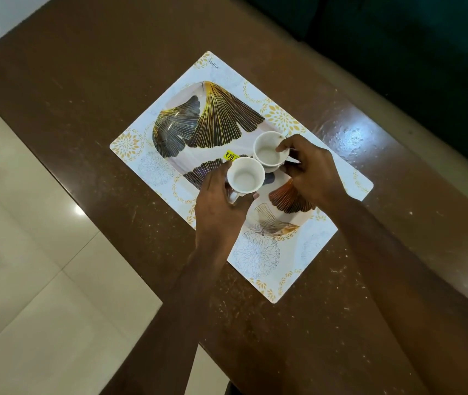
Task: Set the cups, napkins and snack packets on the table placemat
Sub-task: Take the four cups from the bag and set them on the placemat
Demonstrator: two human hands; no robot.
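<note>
Brown table [84, 89] runs diagonally across the frame, pale tiled floor [13, 223] at the left edge. White placemat [258, 258] with floral rings lies at centre frame, angled, one corner toward the top, "KUBER" printed near that corner. On the placemat sits an oval tray [215, 115] with dark and gold ginkgo-leaf print, long axis running upper left to lower right; yellow price sticker [231, 155] on the tray near centre, partly hidden by a cup.

Left hand [218, 206] comes in from the bottom of the frame, fingers wrapped round the left cup [245, 175] at its handle side, thumb near the rim. Cup is white, upright, empty inside. It sits over the tray's middle (cannot tell if it rests on the tray or is just above it).

Right hand [309, 169] enters from the lower right, thumb and fingers pinching the rim and side of the right cup [269, 151], also white, upright, empty. This one is just above and right of the other in the frame, rims almost touching. Contact with the tray unclear here too.

Both forearms bare. Dark area fills the upper right of the frame, too dim to make out.
</note>
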